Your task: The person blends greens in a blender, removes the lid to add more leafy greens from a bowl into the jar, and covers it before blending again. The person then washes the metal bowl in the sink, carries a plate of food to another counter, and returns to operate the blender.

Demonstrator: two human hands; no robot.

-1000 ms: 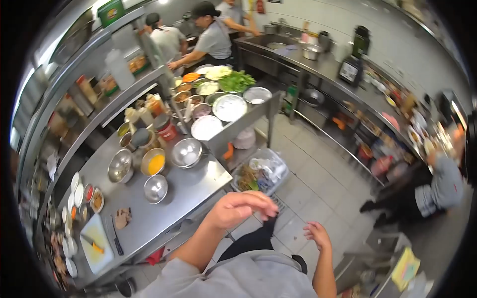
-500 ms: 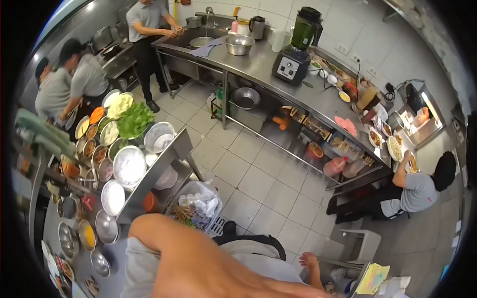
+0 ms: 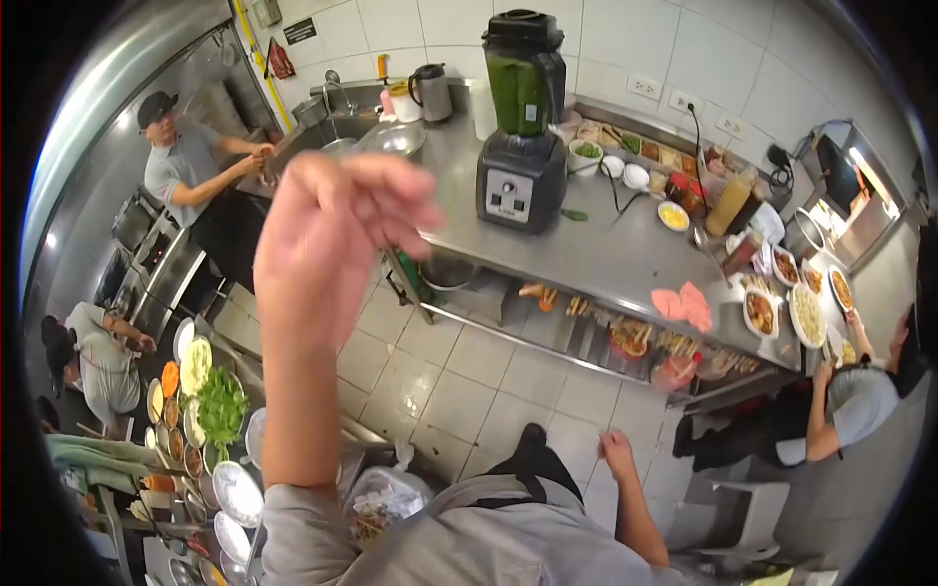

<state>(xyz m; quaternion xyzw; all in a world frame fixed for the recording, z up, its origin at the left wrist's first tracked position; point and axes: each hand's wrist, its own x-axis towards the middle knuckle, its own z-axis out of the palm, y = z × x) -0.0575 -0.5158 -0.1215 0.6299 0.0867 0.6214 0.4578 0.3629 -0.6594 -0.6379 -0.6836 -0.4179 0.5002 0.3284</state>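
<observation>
My left hand (image 3: 327,210) is raised in front of me, somewhat blurred. Its fingers are loosely bent and apart, with nothing between them; it covers part of the counter's left side. Low on the right, my right hand (image 3: 616,455) hangs beside my body over the floor, fingers loosely curled and no object visible in it. Beyond my raised hand, a blender (image 3: 520,127) with green contents and a black lid stands on the steel counter (image 3: 596,244). A metal bowl (image 3: 393,140) near the sink is partly hidden by my fingers.
Filled plates (image 3: 807,314) line the counter's right end, where a person (image 3: 850,410) works. Two more people (image 3: 186,171) (image 3: 98,356) are on the left. Leafy greens (image 3: 223,405) and bowls fill the left station. A bin (image 3: 386,498) and a white plastic chair (image 3: 747,518) stand on the floor.
My left hand has swung up from low in front of me. My view has shifted closer to the counter and blender. My right arm has come further into view.
</observation>
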